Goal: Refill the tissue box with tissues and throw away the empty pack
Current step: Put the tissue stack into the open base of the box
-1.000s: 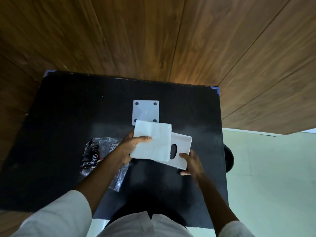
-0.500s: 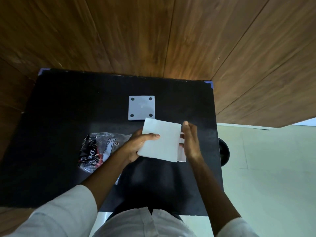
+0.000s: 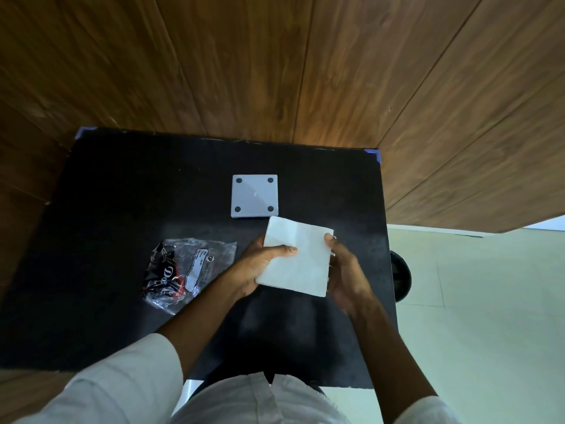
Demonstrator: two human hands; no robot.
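Head view: both hands, left hand (image 3: 260,264) and right hand (image 3: 345,270), have fingers clamped on the tissue stack (image 3: 295,260), squaring it for loading.

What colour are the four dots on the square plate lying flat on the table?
Black, one near each corner of the pale grey square plate; the head view shows them plainly.

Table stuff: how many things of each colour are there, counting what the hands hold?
White: 1, the tissue stack
Grey: 1, the square plate
Clear with black and red print: 1, the plastic pack
Total: 3
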